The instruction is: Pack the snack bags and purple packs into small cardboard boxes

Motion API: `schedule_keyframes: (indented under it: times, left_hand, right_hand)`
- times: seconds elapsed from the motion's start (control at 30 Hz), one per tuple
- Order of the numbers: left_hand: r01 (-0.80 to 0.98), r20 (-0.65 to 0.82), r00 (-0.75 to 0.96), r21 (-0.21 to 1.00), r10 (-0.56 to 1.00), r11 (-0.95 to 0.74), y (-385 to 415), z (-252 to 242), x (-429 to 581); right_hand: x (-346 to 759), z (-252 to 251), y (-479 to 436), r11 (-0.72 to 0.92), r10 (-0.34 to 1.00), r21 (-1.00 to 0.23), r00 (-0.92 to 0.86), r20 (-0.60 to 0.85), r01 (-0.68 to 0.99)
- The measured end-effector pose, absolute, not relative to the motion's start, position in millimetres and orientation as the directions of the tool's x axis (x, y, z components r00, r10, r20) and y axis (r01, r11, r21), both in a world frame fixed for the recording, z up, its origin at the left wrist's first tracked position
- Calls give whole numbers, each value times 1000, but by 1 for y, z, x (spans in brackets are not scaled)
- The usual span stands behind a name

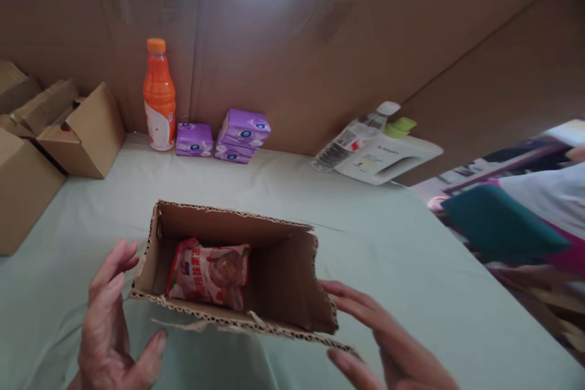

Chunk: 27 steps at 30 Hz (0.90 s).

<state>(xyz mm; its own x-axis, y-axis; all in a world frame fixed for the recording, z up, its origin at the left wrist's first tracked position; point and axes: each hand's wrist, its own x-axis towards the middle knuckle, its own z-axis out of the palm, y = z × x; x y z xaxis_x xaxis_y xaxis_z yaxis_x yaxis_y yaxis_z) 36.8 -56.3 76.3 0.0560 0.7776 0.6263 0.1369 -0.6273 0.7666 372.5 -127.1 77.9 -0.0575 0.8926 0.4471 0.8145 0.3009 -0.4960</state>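
Observation:
An open-topped cardboard box [283,280] with torn, ragged edges sits on the covered table in front of me. Inside, at its left end, lies a red and pink snack packet [210,274] with Chinese lettering. My left hand [112,329] is beside the box's left end, fingers curved and thumb spread apart, with nothing in it. At the opposite end, my right hand [384,341] has its fingers stretched against or very near the right wall, and its thumb is apart by the front corner. Whether those fingertips press on the cardboard I cannot tell.
Along the cardboard back wall [283,61] stand an orange drink bottle [159,100], purple tissue packs [242,134], a clear bottle [351,140] and a white jug [388,158]. Several small cartons [86,134] are at left. Another person [548,195] is at right.

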Motion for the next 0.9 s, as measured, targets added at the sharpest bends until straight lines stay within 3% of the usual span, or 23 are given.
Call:
schedule_keyframes:
  times: [0.13, 0.23, 0.4, 0.67, 0.8, 0.9]
  left_hand:
    - [111, 623, 11, 776, 782, -620, -55, 87, 38]
    - [115, 622, -11, 779, 783, -617, -55, 91, 42]
    - [367, 535, 23, 781, 844, -505, -59, 84, 42]
    - [557, 533, 66, 681, 843, -474, -49, 83, 37]
    - [617, 607, 56, 603, 793, -505, -45, 85, 41]
    - [647, 680, -12, 564, 733, -513, -45, 86, 43]
  right_hand:
    - [357, 74, -125, 354, 871, -525, -70, 486, 774]
    - [348, 83, -116, 427, 825, -476, -116, 552, 769]
    - [327, 84, -99, 508, 787, -357, -253, 563, 784]
    - [318, 72, -98, 466, 765, -396, -134, 630, 791]
    - [329, 72, -97, 415, 756, -389, -73, 651, 823]
    - [333, 77, -94, 380, 753, -451, 13, 658, 808]
